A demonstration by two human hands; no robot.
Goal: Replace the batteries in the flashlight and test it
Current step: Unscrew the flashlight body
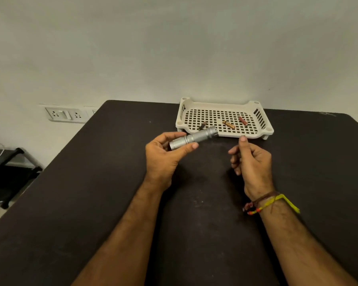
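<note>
Both forearms reach in from the near edge over the dark table [74, 203], w/ thread bands on the right wrist. Left hand [163, 155] grips the silver flashlight [194, 136] by its tail end, thumb along the barrel, fingers curled behind; torch is lifted off the table, lens end pointing at the tray [256, 135] and overlapping its near-left rim. Body looks fully assembled, cap on, no gap visible. Right hand [250, 159] hovers just right of the flashlight, not touching it, fingers loosely curled, thumb up, apparently holding nothing. Inside the tray: three loose batteries, a dark one [202, 126] at near-left, a gold one [228, 124] mid, a red one [243, 121] right of it. My read: either swap is done and these are the old cells, so only the test is left, or nothing's been opened yet; can't tell which. No beam visible, lens faces away, switch not seen. Battery labels too small to read. Right palm hidden, so a small item in there can't be ruled out.
</note>
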